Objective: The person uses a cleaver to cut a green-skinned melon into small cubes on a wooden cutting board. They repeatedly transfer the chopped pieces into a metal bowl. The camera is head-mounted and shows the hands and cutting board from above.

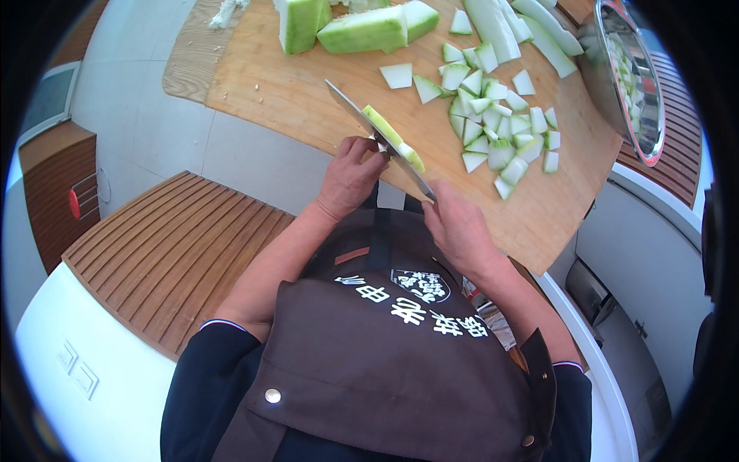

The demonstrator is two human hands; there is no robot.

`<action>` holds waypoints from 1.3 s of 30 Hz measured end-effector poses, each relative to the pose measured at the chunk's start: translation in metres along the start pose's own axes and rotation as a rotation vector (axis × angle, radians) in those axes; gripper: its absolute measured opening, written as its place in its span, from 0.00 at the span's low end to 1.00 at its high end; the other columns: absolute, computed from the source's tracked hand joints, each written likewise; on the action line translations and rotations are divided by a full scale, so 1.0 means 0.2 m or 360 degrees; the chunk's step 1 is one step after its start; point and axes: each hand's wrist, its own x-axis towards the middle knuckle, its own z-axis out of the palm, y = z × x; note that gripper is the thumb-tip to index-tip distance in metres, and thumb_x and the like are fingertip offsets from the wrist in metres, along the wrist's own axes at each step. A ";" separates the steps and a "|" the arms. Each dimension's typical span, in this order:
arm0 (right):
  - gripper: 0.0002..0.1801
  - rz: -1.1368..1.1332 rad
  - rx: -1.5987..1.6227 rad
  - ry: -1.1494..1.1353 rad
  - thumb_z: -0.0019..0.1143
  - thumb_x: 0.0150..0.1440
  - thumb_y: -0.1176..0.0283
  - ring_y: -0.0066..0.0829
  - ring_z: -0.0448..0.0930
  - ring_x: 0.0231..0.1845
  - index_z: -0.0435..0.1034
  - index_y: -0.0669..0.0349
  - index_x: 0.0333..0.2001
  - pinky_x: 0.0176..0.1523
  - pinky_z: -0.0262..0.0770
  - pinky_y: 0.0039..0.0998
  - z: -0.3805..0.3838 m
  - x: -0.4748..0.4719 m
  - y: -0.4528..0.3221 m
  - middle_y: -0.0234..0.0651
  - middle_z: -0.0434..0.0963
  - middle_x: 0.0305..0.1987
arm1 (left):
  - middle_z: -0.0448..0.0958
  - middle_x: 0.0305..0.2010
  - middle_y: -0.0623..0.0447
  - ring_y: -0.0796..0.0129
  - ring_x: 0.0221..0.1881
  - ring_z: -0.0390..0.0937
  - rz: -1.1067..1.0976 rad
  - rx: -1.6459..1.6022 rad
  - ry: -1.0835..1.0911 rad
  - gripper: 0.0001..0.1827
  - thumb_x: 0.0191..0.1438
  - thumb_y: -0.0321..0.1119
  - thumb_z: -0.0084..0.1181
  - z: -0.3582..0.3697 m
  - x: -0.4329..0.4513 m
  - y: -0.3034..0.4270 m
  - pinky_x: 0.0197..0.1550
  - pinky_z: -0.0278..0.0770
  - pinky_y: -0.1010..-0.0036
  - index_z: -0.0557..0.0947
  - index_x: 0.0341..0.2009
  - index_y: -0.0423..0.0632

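Observation:
My right hand [462, 228] grips the handle of a kitchen knife [350, 110], its blade slanting up to the left over the wooden cutting board [300, 86]. Against the blade's right side lie green-skinned melon pieces [384, 125]. My left hand [353, 173] has its fingertips at the blade's left side, near the board's front edge; white flesh shows by them, and its grip is partly hidden. Many cut white chunks with green rind [501, 155] are scattered to the right of the knife. Large melon blocks [364, 34] and long strips [491, 29] lie at the far side.
A metal bowl [597, 75] holding cut pieces stands at the board's right. A second wooden board [187, 63] shows under the left end, with white pulp [225, 12] on it. Seeds dot the main board. A slatted wooden surface [179, 254] is at the left.

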 end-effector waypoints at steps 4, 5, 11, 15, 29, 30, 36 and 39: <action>0.11 -0.0026 -0.0066 0.0009 0.51 0.63 0.73 0.60 0.79 0.39 0.63 0.66 0.47 0.40 0.75 0.53 0.03 0.02 0.02 0.54 0.77 0.40 | 0.76 0.44 0.50 0.52 0.50 0.73 -0.0026 -0.0005 0.0004 0.14 0.50 0.30 0.65 0.00 0.00 0.01 0.47 0.79 0.64 0.83 0.44 0.52; 0.11 -0.0043 -0.0091 0.0020 0.50 0.63 0.73 0.60 0.79 0.38 0.63 0.66 0.47 0.40 0.75 0.53 0.05 0.03 0.03 0.54 0.77 0.40 | 0.76 0.44 0.50 0.52 0.50 0.73 -0.0042 -0.0011 0.0001 0.15 0.50 0.30 0.65 0.00 0.00 0.01 0.48 0.79 0.63 0.83 0.44 0.52; 0.10 -0.0026 -0.0159 -0.0007 0.49 0.63 0.74 0.60 0.79 0.39 0.63 0.66 0.47 0.40 0.75 0.54 0.23 0.14 0.16 0.54 0.78 0.39 | 0.75 0.45 0.48 0.50 0.50 0.73 -0.0025 -0.0029 -0.0008 0.14 0.50 0.29 0.64 0.01 -0.01 0.00 0.48 0.79 0.62 0.83 0.44 0.51; 0.13 -0.0147 -0.0040 0.0155 0.51 0.63 0.73 0.59 0.79 0.40 0.64 0.65 0.49 0.41 0.76 0.53 0.31 0.15 0.26 0.53 0.78 0.39 | 0.73 0.47 0.42 0.46 0.50 0.72 -0.0039 -0.0039 0.0101 0.15 0.48 0.28 0.68 0.03 -0.03 0.00 0.51 0.75 0.59 0.81 0.42 0.45; 0.16 -0.0010 0.0273 0.0715 0.56 0.61 0.74 0.56 0.81 0.38 0.68 0.65 0.52 0.42 0.77 0.49 -0.29 -0.09 0.30 0.54 0.78 0.37 | 0.69 0.47 0.47 0.59 0.45 0.73 -0.0008 -0.0715 0.0086 0.25 0.42 0.26 0.72 0.11 0.69 0.41 0.44 0.80 0.69 0.75 0.45 0.44; 0.18 -0.0169 0.0296 0.0887 0.59 0.62 0.72 0.50 0.80 0.28 0.68 0.67 0.53 0.34 0.74 0.44 -0.39 -0.08 0.31 0.48 0.76 0.27 | 0.69 0.47 0.47 0.60 0.43 0.73 0.0031 -0.0750 0.0080 0.25 0.42 0.26 0.73 0.12 0.80 0.48 0.44 0.80 0.69 0.75 0.45 0.44; 0.16 -0.0008 0.0261 0.1163 0.59 0.59 0.74 0.55 0.81 0.33 0.69 0.70 0.49 0.39 0.76 0.47 -1.13 -0.16 0.54 0.53 0.79 0.29 | 0.69 0.44 0.47 0.61 0.40 0.74 0.0377 -0.0912 0.0057 0.27 0.44 0.32 0.73 0.32 1.60 0.91 0.44 0.79 0.69 0.72 0.46 0.43; 0.17 0.0013 0.0201 0.1314 0.59 0.58 0.73 0.55 0.81 0.31 0.68 0.70 0.48 0.38 0.76 0.47 -1.43 -0.18 0.70 0.53 0.79 0.27 | 0.73 0.49 0.45 0.64 0.43 0.75 0.0073 -0.1284 -0.0202 0.28 0.48 0.35 0.72 0.49 1.98 1.08 0.44 0.80 0.70 0.72 0.50 0.42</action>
